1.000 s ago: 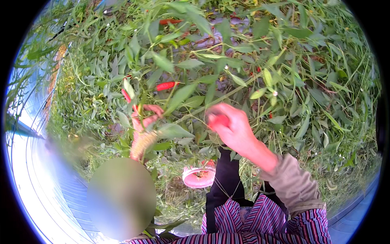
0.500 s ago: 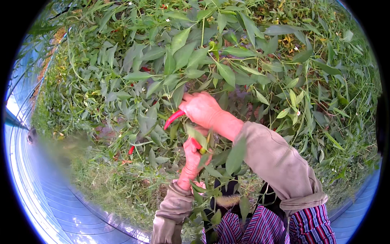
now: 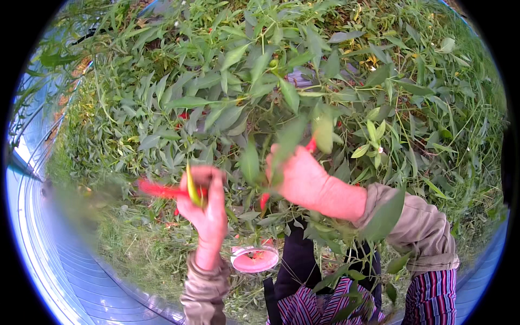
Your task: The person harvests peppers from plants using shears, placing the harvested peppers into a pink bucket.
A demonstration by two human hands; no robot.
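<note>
My left hand [image 3: 208,203] is closed around chili peppers. A long red chili pepper [image 3: 160,189], smeared by motion, sticks out to the left, and a yellow-green chili pepper [image 3: 193,187] lies across the palm. Over to the right, my right hand [image 3: 300,179] is curled among the stems of the pepper plant [image 3: 208,103], its fingers partly covered by a blurred leaf [image 3: 287,142]. One red pepper [image 3: 311,144] shows just above its knuckles, and another red pepper [image 3: 264,201] hangs below the fingers. What the right fingers grip is hidden.
On the ground between my forearms sits a round pink container [image 3: 255,261] with some red bits inside. More red peppers [image 3: 184,115] show among the dense leaves. Tall grass [image 3: 141,238] grows at the lower left, beside blue sheeting [image 3: 65,244].
My left hand has moved left and up, away from the right, with its peppers. My right hand has shifted right and down. The pink container has come into sight.
</note>
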